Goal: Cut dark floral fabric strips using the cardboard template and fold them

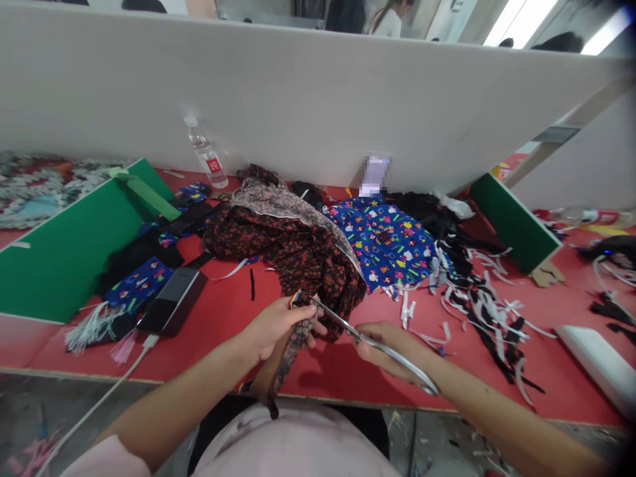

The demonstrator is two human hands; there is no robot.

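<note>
At the near edge of the red bench (338,377), a brown band (271,371) is left hanging below the left hand (281,324), by which the floral cloth (318,258) is pinched between thumb and fingers. The scissors (342,323) are gripped in the right hand (385,344), its fingers curled round the handles, and their tips are held at the pinched cloth (whether the blades are parted cannot be told). The bulk of that cloth is spread just beyond the hands, in the middle of the bench.

The cutting is judged to be partway through: much seems to have been snipped already, since white and black scraps (489,311) are strewn to the right, yet the floral piece is judged unfinished, as it is being held at the blades. Whether the blue printed cloth (387,245), partly overlapped by the floral one, has been trimmed cannot be told.

The work area is bounded by a left green board (99,245) and a right green board (517,225), with cloth and scraps contained between them. Farther back, a capped upright bottle (206,156) is set near the pale partition (278,99); its fill level cannot be made out. Another bottle (591,216) is laid on its side beyond the right board.
</note>
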